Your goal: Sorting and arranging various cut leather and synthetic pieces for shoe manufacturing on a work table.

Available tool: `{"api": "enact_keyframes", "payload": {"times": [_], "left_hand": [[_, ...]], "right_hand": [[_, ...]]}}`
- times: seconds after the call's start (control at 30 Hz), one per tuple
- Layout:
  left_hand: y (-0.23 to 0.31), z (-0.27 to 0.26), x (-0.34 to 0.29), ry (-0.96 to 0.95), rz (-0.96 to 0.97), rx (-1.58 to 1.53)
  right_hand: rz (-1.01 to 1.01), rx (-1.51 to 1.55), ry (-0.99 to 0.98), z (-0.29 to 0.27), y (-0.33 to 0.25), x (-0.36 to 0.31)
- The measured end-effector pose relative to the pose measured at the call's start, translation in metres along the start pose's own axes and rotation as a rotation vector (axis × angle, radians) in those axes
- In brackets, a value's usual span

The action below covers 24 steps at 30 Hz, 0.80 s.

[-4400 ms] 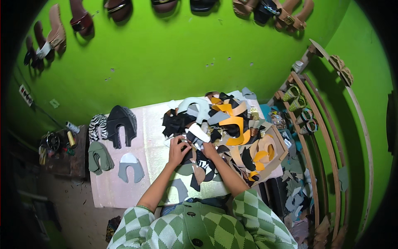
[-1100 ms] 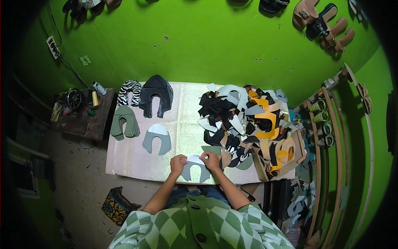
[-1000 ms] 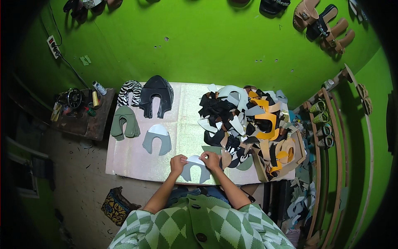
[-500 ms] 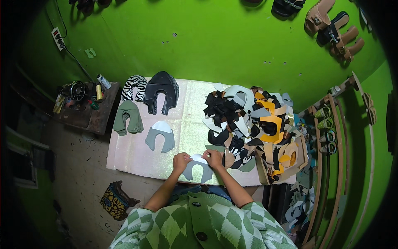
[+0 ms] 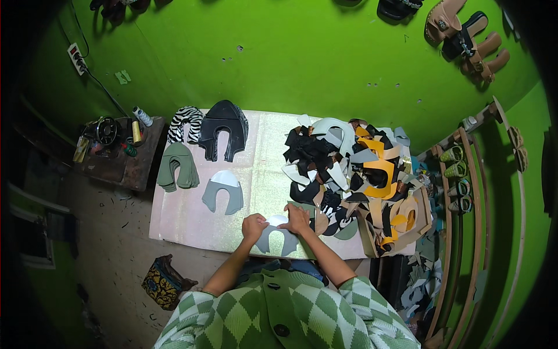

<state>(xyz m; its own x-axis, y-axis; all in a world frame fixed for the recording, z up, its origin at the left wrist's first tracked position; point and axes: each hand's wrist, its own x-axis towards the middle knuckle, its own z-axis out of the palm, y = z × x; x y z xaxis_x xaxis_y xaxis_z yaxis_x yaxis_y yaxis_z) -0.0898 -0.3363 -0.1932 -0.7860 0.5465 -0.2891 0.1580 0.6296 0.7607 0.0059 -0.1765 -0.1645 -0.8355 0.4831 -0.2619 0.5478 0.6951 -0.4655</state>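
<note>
A grey U-shaped shoe upper piece (image 5: 263,241) with a white curved patch (image 5: 277,220) along its top lies flat at the table's front edge. My left hand (image 5: 253,228) pinches the left end of the patch, where it meets the grey piece. On the opposite side my right hand (image 5: 298,220) rests with its thumb on the patch's right end and its fingers stretched forward, apart from the thumb. A similar grey piece with a white top (image 5: 223,198) lies further left. Behind it are stacks of green uppers (image 5: 179,166), black uppers (image 5: 224,125) and zebra-striped uppers (image 5: 185,123).
A heap of leather offcuts (image 5: 343,168) covers the table's right side, beside an open cardboard box (image 5: 421,224) of scraps. A sewing machine (image 5: 106,131) stands on a small table at left. Wooden racks (image 5: 462,244) with sandals stand at right; a patterned stool (image 5: 163,283) is on the floor.
My right hand has turned and its fingers have stretched out from a pinch, the thumb now lying on the white patch. The left hand stays at its end.
</note>
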Motion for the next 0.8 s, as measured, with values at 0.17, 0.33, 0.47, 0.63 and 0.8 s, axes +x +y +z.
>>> {"api": "enact_keyframes", "payload": {"times": [0.17, 0.33, 0.47, 0.63, 0.8], "left_hand": [[0.002, 0.000, 0.002, -0.011, -0.027, 0.014], [-0.005, 0.001, 0.003, -0.005, -0.016, -0.011], [-0.003, 0.001, 0.000, -0.006, -0.009, -0.022], [0.001, -0.002, -0.001, -0.018, -0.011, 0.001], [-0.001, -0.003, 0.001, -0.024, 0.022, -0.008]], "right_hand": [[-0.042, -0.043, -0.126, 0.004, 0.014, 0.003], [-0.068, -0.006, -0.157, 0.005, 0.023, 0.012], [-0.004, 0.055, -0.295, 0.002, 0.024, 0.022], [-0.018, 0.052, -0.286, 0.002, 0.027, 0.024], [-0.023, 0.083, -0.317, 0.002, 0.029, 0.025]]}}
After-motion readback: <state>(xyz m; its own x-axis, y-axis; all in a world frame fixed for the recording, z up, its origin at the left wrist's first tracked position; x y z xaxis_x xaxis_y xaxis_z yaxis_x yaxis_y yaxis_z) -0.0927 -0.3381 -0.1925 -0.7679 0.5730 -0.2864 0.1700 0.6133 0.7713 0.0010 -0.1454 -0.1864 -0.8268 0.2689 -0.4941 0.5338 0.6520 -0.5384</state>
